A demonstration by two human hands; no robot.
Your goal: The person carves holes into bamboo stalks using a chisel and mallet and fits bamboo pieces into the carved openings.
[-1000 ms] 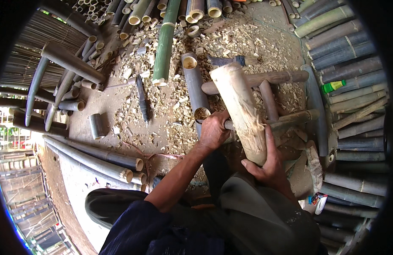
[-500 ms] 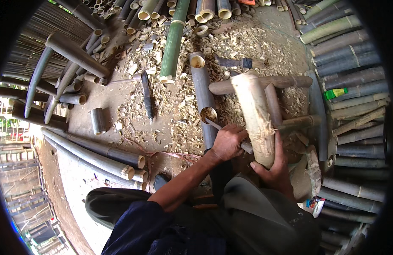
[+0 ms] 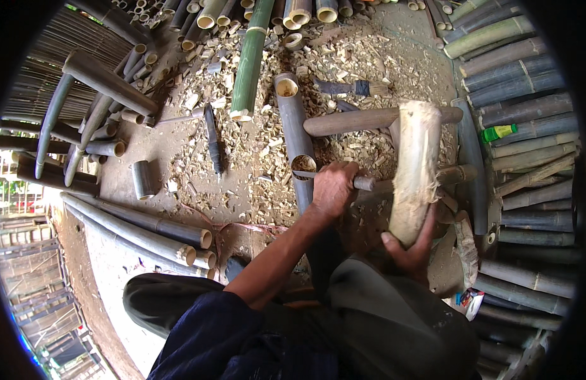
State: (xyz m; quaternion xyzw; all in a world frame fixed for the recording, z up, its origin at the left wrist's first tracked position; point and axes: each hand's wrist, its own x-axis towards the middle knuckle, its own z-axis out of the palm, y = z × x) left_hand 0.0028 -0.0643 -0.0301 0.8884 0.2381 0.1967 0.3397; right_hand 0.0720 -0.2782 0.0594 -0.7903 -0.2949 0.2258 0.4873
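Observation:
My left hand [image 3: 335, 189] is closed round a chisel [image 3: 364, 183], its wooden handle end sticking out to the right. The narrow blade points left, its tip at the rim of a round hole [image 3: 302, 164] in a dark bamboo pole [image 3: 293, 130]. A second hole is cut near the pole's far end. In my right hand [image 3: 412, 253] is a thick pale wooden mallet [image 3: 418, 158], gripped at its near end and raised to the right of the chisel. Its side is rough and frayed. Brown bamboo crosspieces [image 3: 350, 122] run right from the pole, partly hidden behind the mallet.
Wood chips [image 3: 267, 152] litter the ground. Left of the pole lie a green bamboo pole [image 3: 247, 79], a dark-handled knife [image 3: 213, 142] and a short bamboo piece [image 3: 142, 180]. A brush [image 3: 369, 88] lies beyond. Bamboo stacks [image 3: 527, 101] line the right, with a green bottle [image 3: 499, 133] on them.
The mallet has swung right, away from the chisel. My left hand has moved slightly up, and the chisel now lies more level, its handle farther out. The whole view has shifted slightly.

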